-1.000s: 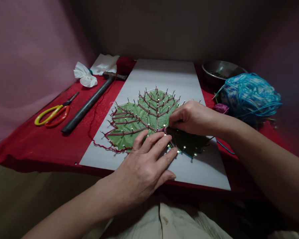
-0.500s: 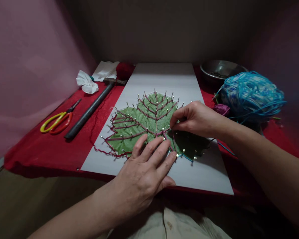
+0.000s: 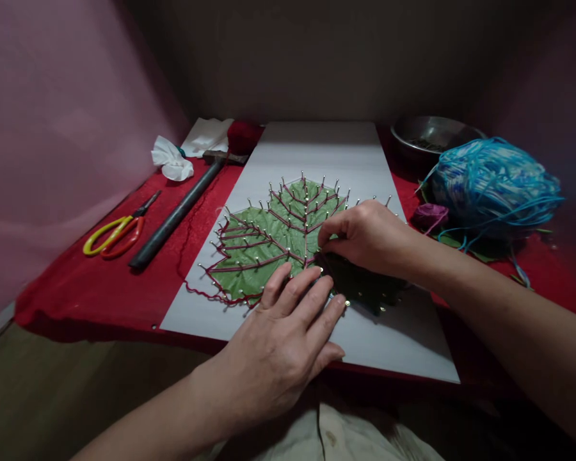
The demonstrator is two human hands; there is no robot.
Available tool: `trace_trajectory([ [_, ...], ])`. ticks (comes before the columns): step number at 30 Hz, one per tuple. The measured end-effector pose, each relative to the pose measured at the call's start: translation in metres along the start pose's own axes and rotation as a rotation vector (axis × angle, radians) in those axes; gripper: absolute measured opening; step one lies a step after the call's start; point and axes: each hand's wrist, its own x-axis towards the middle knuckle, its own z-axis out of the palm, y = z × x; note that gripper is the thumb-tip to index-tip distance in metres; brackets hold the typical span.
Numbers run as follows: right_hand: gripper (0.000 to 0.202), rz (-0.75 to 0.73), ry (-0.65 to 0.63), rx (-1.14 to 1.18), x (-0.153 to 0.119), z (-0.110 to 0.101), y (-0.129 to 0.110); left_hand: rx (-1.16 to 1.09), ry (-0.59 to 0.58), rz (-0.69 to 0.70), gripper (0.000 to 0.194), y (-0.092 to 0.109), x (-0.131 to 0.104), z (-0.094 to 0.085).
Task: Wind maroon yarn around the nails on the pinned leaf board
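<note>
A green leaf (image 3: 288,224) lies on a white board (image 3: 331,147), with several nails around its edge and along its veins. Dark red and purple thread (image 3: 240,266) runs between the nails. My left hand (image 3: 288,339) rests with spread fingers over the leaf's lower edge and the board's front part. Near the leaf's centre, my right hand (image 3: 365,237) has thumb and index finger pinched just above the nails; what lies between the fingertips is too small to make out. Its shadow darkens the leaf's right part.
Left on the red cloth (image 3: 67,288) are scissors (image 3: 115,234), a hammer (image 3: 177,214), white crumpled tissue (image 3: 173,160) and a red yarn ball (image 3: 244,136). At right are a metal bowl (image 3: 434,134), a blue yarn ball (image 3: 499,186) and a small purple ball (image 3: 431,216).
My right hand has moved slightly left toward the leaf's centre, still pinched. The left hand stays spread on the leaf. The whole view has shifted a little.
</note>
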Motion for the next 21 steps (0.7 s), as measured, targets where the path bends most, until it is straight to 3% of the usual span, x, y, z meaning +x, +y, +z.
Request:
trace_trajectory([
  [9, 0.015, -0.016, -0.010, -0.095, -0.0007, -0.0006, -0.0016, -0.014, 0.002, -0.016, 0.044, 0.0004, 0.0000, 0.0017],
  [16, 0.017, -0.072, 0.101, -0.011, -0.0063, -0.0026, -0.0067, -0.018, -0.004, -0.019, 0.042, -0.0002, 0.0004, -0.0001],
  [21, 0.016, -0.111, 0.109, -0.012, -0.0033, 0.0022, -0.0071, -0.015, -0.018, -0.024, 0.042, 0.0004, 0.0004, -0.0012],
])
